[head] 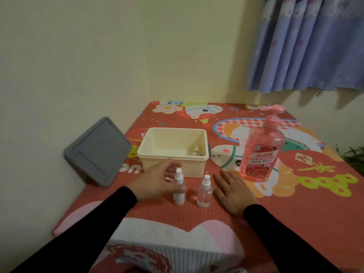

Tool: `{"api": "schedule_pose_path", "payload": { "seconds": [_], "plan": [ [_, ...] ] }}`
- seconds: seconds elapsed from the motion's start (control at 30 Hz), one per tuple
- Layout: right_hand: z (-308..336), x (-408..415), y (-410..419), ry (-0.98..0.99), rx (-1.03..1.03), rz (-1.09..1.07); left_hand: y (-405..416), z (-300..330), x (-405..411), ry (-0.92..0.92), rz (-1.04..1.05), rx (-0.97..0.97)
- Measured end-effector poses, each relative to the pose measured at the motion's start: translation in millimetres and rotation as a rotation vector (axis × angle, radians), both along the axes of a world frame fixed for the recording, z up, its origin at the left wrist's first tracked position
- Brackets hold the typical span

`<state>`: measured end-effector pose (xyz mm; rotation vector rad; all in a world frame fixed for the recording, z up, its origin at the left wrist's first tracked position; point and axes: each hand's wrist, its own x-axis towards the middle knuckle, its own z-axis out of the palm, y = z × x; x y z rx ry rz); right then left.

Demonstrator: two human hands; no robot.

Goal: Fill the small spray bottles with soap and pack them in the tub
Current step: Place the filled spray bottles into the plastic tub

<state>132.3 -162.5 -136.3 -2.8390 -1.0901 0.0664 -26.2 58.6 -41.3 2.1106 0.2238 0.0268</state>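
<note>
Red cartoon mat covers the desk [295, 203]; the left hand [157, 184], fingers loosely spread, reaches just left of the upright left bottle [179, 189], tub [173, 150] behind. Right bottle [204, 192] stands beside the flat, empty right hand [233, 191]; soap [262, 152] farther right.

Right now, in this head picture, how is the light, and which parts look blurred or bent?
Head view: the light is dim and warm. The left hand by the left spray bottle is smeared. The right hand lies flat and reads sharper. The soap bottle has a readable label but a soft outline. The tub leans outward and the mat edges splay, from the wide lens.
</note>
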Motion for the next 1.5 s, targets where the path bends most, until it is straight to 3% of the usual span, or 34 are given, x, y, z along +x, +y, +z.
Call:
{"api": "schedule_pose_path", "payload": {
  "seconds": [0.27,0.5,0.63,0.77,0.97,1.5],
  "plan": [
    [-3.5,2.8,1.4,-0.001,-0.005,-0.007,-3.5,-16.3,-6.8,-0.101,0.008,0.009],
    [-0.2,-1.4,1.4,-0.004,0.017,-0.005,16.1,38.1,27.4,-0.243,0.058,0.066],
    [0.8,-1.3,-0.2,-0.008,0.046,0.001,27.2,64.3,64.8,-0.260,0.132,-0.054],
    [0.3,-1.2,0.2,-0.018,0.048,0.002,38.1,73.9,110.3,-0.174,0.189,-0.143],
    [6.1,-3.6,0.6,-0.005,0.066,-0.004,49.4,58.7,158.9,-0.020,0.222,-0.123],
    [-0.8,0.3,0.7,-0.047,0.106,0.001,50.3,5.7,196.6,0.377,0.210,-0.151]
  ]
}}
